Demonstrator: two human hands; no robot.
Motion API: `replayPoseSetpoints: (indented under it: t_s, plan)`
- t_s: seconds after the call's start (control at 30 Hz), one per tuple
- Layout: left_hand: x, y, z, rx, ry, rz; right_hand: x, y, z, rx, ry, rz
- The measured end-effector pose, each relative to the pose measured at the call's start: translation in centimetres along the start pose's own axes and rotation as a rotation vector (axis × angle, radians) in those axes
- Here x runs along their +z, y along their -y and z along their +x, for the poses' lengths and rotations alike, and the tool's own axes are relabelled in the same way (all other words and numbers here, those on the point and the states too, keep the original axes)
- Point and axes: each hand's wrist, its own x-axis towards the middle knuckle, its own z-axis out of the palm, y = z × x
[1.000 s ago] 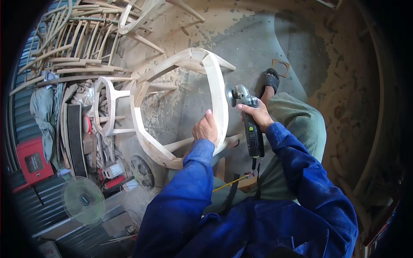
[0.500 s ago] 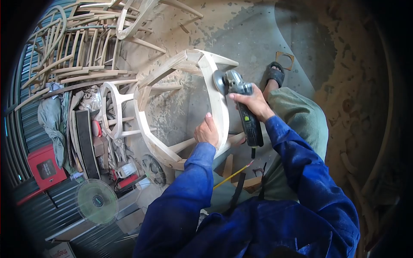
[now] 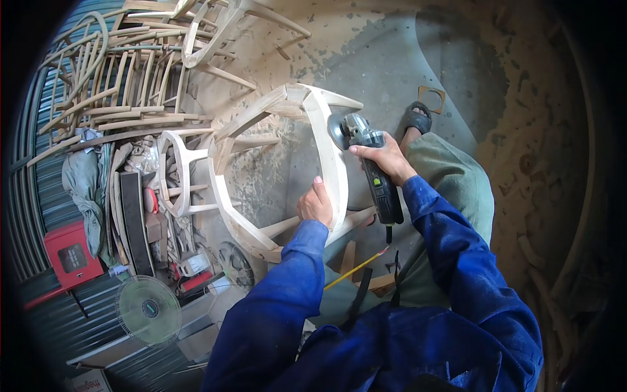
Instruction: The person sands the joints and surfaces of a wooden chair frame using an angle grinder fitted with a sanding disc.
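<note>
Red box (image 3: 74, 253) and round fan (image 3: 148, 310) occupy the far left. Next to the right is a small wooden frame (image 3: 168, 173), followed by the large wooden frame (image 3: 251, 111), which stands in front of the person. The left hand (image 3: 316, 204) rests at the inner edge of this frame's right rail (image 3: 334, 173): thumb raised along the wood, fingers folded. Fingertips are hidden, so a grip on the rail cannot be confirmed. The rail's long axis runs roughly up and down the view. Sanding disc (image 3: 337, 132) sits at the rail's outer edge, above the left hand; actual contact cannot be determined. The power tool's (image 3: 381, 186) body slants down and right from there. The right hand (image 3: 390, 159), nearer the disc, wraps its fingers around that body, with the rail to its left.
</note>
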Motion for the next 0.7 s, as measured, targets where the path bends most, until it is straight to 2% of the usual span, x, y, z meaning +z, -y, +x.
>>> replayPoseSetpoints:
  t_s: [0.23,0.27,0.37,0.5,0.63,0.7]
  plan:
    - [-0.1,0.2,-0.2,-0.016,0.034,0.026,0.5,-0.4,0.6,-0.066,-0.075,-0.006]
    - [-0.1,0.2,-0.1,-0.013,0.027,0.026,0.0,-0.7,1.0,-0.062,0.027,0.043]
    - [0.1,0.3,0.0,-0.005,0.001,-0.002,-0.4,-0.6,0.7,-0.054,0.070,0.056]
    - [0.1,0.3,0.0,-0.032,0.032,0.028,1.0,1.0,-1.1,-0.057,-0.080,0.058]
    - [0.1,0.5,0.1,-0.011,-0.001,0.032,-0.3,-1.3,0.3,-0.048,0.046,0.066]
    - [-0.2,0.2,0.2,-0.014,-0.004,0.013,-0.5,-2.4,-0.3,-0.040,-0.040,0.087]
